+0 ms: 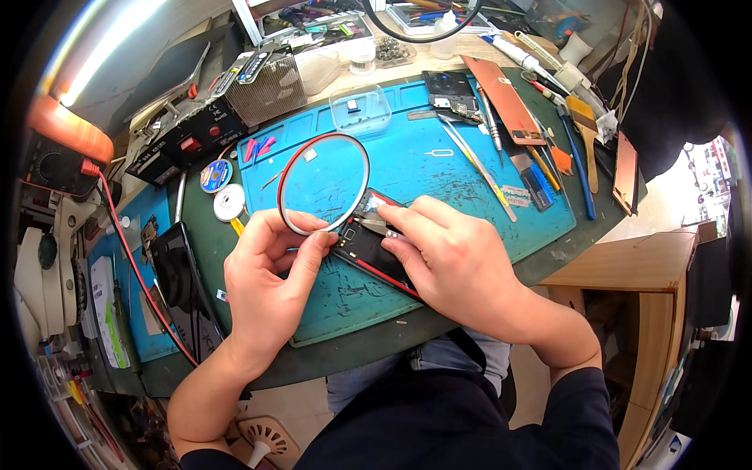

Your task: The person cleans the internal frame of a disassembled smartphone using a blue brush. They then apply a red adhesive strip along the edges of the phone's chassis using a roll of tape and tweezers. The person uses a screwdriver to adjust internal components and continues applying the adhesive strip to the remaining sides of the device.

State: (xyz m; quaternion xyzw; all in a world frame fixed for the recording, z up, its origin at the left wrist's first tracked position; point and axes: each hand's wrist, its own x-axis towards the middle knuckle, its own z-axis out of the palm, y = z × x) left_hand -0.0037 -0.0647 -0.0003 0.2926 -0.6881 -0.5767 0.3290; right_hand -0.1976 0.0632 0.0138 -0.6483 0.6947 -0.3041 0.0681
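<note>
Between the thumb and fingers of my left hand (274, 258) is a large thin red-and-white ring, which looks like a roll of narrow tape (366, 168). It stands tilted over the mat, its lower edge by the phone's corner. A dark phone body with red edges (362, 252) lies slantwise on the blue mat (329, 305). My right hand (446, 251) is closed over the phone, pinching a short silver pointed metal tool (374, 227); most of the tool is hidden. The right hand also covers the phone's near right part.
A clear plastic box (360, 110) stands at the mat's back. Right of it are an opened phone (454, 94), a copper-coloured panel (505, 98), tweezers (489, 180) and brushes (583, 129). At left lie a solder spool (215, 176), a white spool (229, 202) and a black phone (184, 274).
</note>
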